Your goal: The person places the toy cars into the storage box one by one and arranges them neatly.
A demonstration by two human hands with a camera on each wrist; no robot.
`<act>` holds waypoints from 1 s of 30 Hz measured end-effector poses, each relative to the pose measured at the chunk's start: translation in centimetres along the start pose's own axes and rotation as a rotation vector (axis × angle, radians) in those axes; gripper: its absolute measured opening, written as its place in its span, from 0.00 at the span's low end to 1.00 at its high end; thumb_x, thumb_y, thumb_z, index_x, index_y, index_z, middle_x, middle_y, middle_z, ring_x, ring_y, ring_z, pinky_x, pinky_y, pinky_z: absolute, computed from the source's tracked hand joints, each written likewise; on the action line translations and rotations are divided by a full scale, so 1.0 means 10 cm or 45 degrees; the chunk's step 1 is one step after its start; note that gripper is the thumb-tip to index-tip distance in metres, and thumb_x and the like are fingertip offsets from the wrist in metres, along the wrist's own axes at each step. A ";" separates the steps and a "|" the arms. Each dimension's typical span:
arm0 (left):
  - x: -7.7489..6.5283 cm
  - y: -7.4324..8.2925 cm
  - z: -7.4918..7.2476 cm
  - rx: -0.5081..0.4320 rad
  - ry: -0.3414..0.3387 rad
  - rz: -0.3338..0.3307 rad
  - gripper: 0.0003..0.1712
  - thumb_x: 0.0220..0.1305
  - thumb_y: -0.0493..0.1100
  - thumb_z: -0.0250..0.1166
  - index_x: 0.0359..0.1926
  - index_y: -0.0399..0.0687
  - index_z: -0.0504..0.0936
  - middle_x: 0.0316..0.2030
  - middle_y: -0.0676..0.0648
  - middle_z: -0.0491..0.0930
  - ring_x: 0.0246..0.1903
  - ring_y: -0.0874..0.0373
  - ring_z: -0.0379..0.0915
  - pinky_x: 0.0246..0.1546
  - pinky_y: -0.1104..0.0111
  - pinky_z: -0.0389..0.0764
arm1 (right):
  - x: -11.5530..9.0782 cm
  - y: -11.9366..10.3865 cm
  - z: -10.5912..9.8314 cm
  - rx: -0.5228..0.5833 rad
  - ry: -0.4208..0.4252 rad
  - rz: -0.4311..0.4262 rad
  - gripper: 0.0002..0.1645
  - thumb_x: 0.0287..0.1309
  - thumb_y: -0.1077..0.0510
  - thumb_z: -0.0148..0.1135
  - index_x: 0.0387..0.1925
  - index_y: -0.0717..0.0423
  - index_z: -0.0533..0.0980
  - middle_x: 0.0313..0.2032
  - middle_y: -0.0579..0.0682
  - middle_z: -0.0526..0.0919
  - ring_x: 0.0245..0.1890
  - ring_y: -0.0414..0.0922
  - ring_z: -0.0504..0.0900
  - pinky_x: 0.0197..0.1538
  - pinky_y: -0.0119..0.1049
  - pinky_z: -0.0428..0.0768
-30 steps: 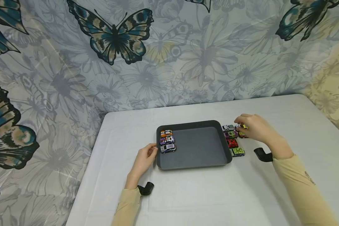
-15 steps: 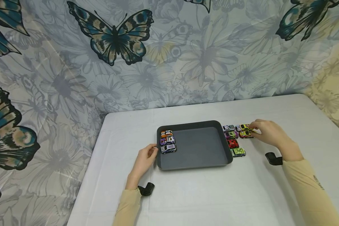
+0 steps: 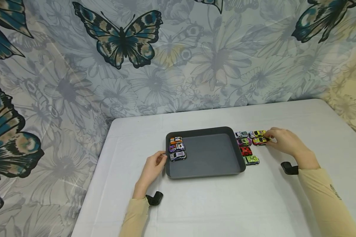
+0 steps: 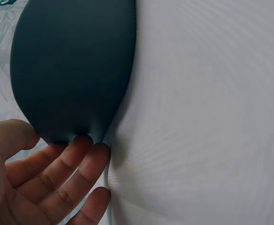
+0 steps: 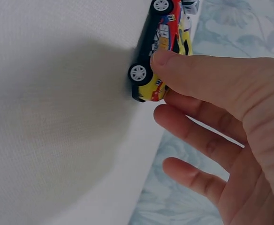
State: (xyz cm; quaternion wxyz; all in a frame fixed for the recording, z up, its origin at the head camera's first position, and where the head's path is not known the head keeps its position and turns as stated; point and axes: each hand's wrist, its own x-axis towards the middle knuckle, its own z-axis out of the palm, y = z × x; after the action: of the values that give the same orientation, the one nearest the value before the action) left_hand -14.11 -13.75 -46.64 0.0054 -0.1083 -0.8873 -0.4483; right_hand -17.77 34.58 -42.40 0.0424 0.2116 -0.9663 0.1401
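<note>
A dark grey baking tray [image 3: 210,156] lies on the white-covered table. My left hand [image 3: 151,168] holds its left end, thumb at the rim and fingertips against the outer wall [image 4: 76,65]. Three toy cars stand in a column inside at the left: orange, purple and a silver one [image 3: 178,155]. Right of the tray, my right hand [image 3: 284,143] pinches the rear of a red-and-yellow toy car [image 5: 165,33] between thumb and index finger; its other fingers are spread. A yellow toy car [image 3: 257,133] sits right behind that one.
More toy cars line the tray's right side: a silver-grey one [image 3: 241,134], a purple-green one [image 3: 244,142], a red one [image 3: 246,151] and a lime one [image 3: 251,160]. A butterfly-print cloth [image 3: 178,65] hangs behind the table [image 3: 213,207].
My right hand has moved right from over the yellow and red-yellow cars to their rear ends, and now pinches the red-yellow one. The left hand stays at the tray.
</note>
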 end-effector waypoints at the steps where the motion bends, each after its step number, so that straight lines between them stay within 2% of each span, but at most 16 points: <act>1: 0.00 0.00 0.00 0.001 0.000 0.001 0.17 0.67 0.41 0.56 0.50 0.34 0.77 0.32 0.45 0.81 0.29 0.60 0.75 0.33 0.69 0.77 | 0.00 0.00 0.00 0.004 -0.003 0.001 0.14 0.41 0.68 0.69 0.35 0.66 0.79 0.33 0.56 0.80 0.32 0.54 0.79 0.37 0.52 0.75; 15: 0.00 0.02 0.00 0.011 0.005 -0.011 0.16 0.67 0.40 0.56 0.50 0.34 0.77 0.32 0.46 0.80 0.29 0.60 0.75 0.33 0.68 0.77 | 0.01 -0.01 0.06 0.041 -0.019 0.054 0.16 0.42 0.68 0.69 0.37 0.70 0.78 0.36 0.61 0.78 0.37 0.61 0.78 0.41 0.56 0.73; 25: 0.00 0.01 0.00 0.024 0.006 -0.036 0.16 0.67 0.41 0.56 0.51 0.36 0.77 0.32 0.46 0.81 0.30 0.61 0.75 0.34 0.68 0.78 | 0.02 0.00 0.06 0.061 -0.006 0.034 0.16 0.41 0.69 0.69 0.37 0.70 0.78 0.37 0.61 0.78 0.38 0.61 0.78 0.42 0.56 0.73; 30: 0.00 0.00 0.00 0.019 0.008 -0.006 0.16 0.67 0.40 0.56 0.50 0.34 0.77 0.32 0.46 0.81 0.29 0.61 0.75 0.33 0.68 0.77 | 0.02 0.00 0.06 0.067 -0.025 0.034 0.16 0.41 0.69 0.69 0.36 0.70 0.78 0.36 0.59 0.78 0.36 0.59 0.78 0.41 0.55 0.73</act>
State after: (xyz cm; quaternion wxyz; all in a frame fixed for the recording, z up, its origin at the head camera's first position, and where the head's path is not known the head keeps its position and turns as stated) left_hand -14.15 -13.72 -46.67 0.0080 -0.1047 -0.8908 -0.4420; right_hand -17.96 34.32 -42.92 0.0255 0.2011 -0.9654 0.1638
